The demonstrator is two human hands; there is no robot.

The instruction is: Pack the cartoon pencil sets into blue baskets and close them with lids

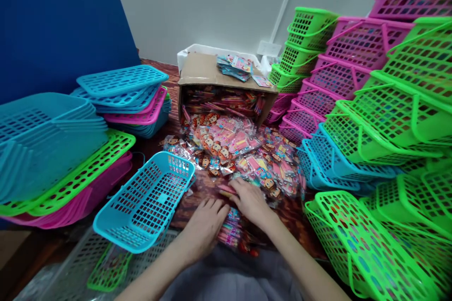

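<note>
Both the left hand (209, 221) and the right hand (250, 197) are low over the surface (293, 218), near each other. Colourful packets (231, 233) lie between the wrists, just beside the left hand, whose fingers are bent and close together; the right hand's fingertips are on a pink-and-yellow piece (226, 190). Whether either hand is clamped on anything, I cannot tell. Beyond the right hand, clear bags (224, 136) lie heaped before a cardboard box (203, 68). Left of the left hand sits a blue basket (123, 211); right of the right hand, a green basket (370, 244).
</note>
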